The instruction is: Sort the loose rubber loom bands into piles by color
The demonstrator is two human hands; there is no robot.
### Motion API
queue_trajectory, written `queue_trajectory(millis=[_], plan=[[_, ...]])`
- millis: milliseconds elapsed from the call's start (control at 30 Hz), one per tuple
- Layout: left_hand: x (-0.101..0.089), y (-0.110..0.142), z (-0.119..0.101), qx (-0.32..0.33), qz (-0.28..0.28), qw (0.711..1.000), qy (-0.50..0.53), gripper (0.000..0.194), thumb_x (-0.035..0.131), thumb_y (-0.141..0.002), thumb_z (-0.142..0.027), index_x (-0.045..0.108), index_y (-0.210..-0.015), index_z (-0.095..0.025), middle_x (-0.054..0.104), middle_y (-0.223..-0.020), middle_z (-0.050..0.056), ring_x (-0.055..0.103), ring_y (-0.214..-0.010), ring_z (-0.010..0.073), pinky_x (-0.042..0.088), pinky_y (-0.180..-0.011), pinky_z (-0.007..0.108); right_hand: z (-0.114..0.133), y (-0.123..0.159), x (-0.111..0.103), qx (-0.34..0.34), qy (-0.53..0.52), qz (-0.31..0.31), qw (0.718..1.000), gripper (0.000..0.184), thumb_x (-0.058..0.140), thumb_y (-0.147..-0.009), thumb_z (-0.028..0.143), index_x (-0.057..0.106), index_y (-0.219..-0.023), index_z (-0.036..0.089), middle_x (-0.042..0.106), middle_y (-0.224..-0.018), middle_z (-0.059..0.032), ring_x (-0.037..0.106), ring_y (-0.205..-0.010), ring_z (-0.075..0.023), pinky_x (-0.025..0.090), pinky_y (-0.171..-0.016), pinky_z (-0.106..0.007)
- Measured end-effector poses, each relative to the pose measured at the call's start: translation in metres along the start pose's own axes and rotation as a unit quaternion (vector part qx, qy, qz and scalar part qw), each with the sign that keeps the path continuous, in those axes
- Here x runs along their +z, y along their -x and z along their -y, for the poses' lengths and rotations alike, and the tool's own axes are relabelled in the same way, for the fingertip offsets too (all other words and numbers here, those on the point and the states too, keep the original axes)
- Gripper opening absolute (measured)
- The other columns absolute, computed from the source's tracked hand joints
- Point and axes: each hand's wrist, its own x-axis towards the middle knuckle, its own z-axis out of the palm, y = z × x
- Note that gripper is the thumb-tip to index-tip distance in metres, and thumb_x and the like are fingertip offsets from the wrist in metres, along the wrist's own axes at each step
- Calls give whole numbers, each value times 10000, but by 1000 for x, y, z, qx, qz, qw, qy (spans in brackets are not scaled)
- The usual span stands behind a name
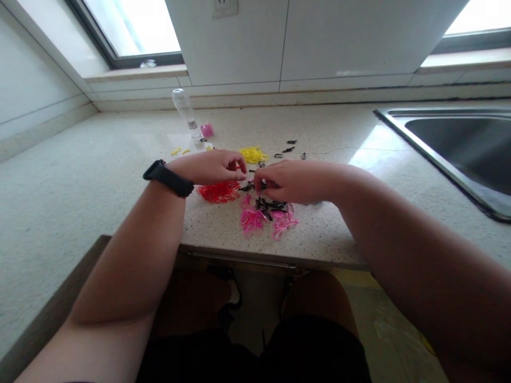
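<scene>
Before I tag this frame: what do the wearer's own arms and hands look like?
Left hand and right hand: both ungloved, fingers uncovered. Both forearms are bare, no sleeves in view. Left wrist has a wide, dark, smooth wristband, maybe a watch; no readable marking. Nothing visible worn on the right wrist. No cables seen on either arm.
</scene>
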Motion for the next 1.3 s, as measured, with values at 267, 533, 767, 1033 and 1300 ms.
queue_trajectory(millis=[267, 533, 767, 1033, 1300], plan=[[1, -1, 3, 1, 2, 1000, 14, 414, 535, -867, -498, 642, -1095, -169, 685, -861, 50, 575, -732, 165, 366, -635, 269, 0, -1, 0, -10, 6, -6, 1000, 225, 499, -857, 225, 645, -1029, 226, 688, -921, -67, 575, -774, -195, 377, -689, -331], [1, 1, 2, 2, -6, 1000, 19, 398, 545, -868, -482, 643, -1087, -165, 685, -859, 47, 577, -724, 159, 371, -630, 268, -4, -2, 1, -12, 2, -9, 1000, 230, 492, -857, 226, 639, -1035, 222, 686, -931, -64, 579, -792, -195, 380, -694, -323], [1, 1, 3, 5, -10, 1000, 21, 401, 545, -867, -492, 647, -1077, -166, 681, -825, 41, 562, -692, 152, 359, -616, 268, -7, -4, 1, -14, 1, -14, 1000, 228, 486, -870, 223, 643, -1035, 205, 687, -946, -69, 581, -804, -184, 380, -702, -305], [1, 0, 0, 56, -37, 997, 38, 316, 532, -895, -400, 669, -1056, -164, 696, -852, 45, 585, -718, 141, 394, -647, 260, -11, -5, 3, -14, 10, -23, 1000, 220, 489, -887, 263, 642, -1031, 201, 691, -937, -75, 586, -812, -189, 382, -708, -309], [0, 1, 1, 62, -75, 995, 28, 300, 544, -905, -419, 674, -989, -163, 671, -777, 39, 557, -669, 136, 377, -612, 268, -10, -6, 3, -12, 2, -28, 1000, 203, 487, -886, 253, 659, -980, 200, 702, -911, -68, 587, -779, -178, 379, -692, -306]])
